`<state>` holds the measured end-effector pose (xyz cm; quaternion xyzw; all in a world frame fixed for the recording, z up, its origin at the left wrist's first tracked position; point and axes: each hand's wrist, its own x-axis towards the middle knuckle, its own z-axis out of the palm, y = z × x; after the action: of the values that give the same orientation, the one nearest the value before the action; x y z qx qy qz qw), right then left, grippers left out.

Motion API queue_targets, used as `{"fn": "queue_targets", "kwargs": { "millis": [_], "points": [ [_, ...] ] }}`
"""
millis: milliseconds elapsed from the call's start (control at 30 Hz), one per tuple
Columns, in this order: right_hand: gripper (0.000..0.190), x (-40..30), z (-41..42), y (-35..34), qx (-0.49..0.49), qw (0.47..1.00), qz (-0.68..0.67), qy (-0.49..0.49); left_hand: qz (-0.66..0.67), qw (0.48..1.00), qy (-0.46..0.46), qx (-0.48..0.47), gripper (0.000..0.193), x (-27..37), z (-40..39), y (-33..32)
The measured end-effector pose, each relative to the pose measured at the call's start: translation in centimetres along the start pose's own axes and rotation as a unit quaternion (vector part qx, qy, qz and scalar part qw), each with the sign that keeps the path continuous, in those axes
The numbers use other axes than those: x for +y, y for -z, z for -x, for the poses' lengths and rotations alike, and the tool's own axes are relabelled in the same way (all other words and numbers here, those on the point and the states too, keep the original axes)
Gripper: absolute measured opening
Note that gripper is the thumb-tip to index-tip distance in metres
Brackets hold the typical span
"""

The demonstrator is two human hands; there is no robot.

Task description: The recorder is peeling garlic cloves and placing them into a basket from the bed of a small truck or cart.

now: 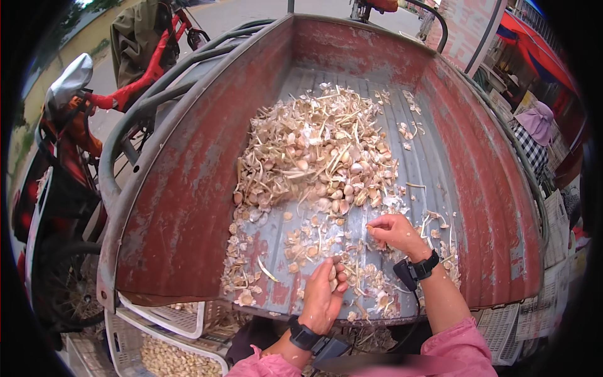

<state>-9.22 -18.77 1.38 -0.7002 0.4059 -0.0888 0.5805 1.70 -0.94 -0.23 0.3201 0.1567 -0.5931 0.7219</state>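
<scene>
My left hand (325, 292) is curled, palm up, around garlic cloves (333, 279) near the front edge of a metal cart bed (278, 264). To its upper right, my right hand (398, 235) hovers over scattered skins with thumb and fingers drawn together. A small orange-brown spot shows at its fingertips; whether that is a held scrap cannot be made out. Beyond both hands lies a large heap of garlic cloves, dry skins and stalks (315, 155). Loose garlic skins and root ends (301, 247) litter the bed between the heap and my hands.
Worn red side walls (188, 188) enclose the bed left and right. Below its front left corner, a white plastic crate (115, 339) holds many cloves (179, 356). Parked vehicles (70, 122) stand at left. A person in a purple hat (537, 122) is at right, near stacked crates (556, 226).
</scene>
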Motion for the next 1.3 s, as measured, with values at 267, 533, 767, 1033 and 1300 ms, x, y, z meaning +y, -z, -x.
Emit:
{"fn": "queue_targets", "kwargs": {
  "millis": [267,533,767,1033,1300],
  "points": [
    [0.020,-1.6,4.1,-2.7,0.052,0.981,0.082,0.170,0.066,0.995,0.075,-0.021,0.023,-0.7,0.4,0.4],
    [0.016,1.6,-5.0,1.8,0.149,0.904,0.347,0.202,0.021,0.998,0.061,-0.020,0.020,-0.1,0.1,0.3],
    [0.017,-2.1,3.3,-3.1,0.132,0.934,0.242,0.227,-0.043,0.998,0.047,-0.026,0.023,-0.2,0.9,-0.4],
    [0.023,-4.2,5.3,-4.4,0.101,0.942,0.191,0.256,0.036,0.994,0.104,-0.009,0.023,-0.7,0.8,0.1],
    [0.023,-1.4,-5.0,-0.7,0.096,0.924,0.321,0.183,0.021,0.997,0.049,-0.055,0.014,-0.4,0.0,0.8]
  ]
}}
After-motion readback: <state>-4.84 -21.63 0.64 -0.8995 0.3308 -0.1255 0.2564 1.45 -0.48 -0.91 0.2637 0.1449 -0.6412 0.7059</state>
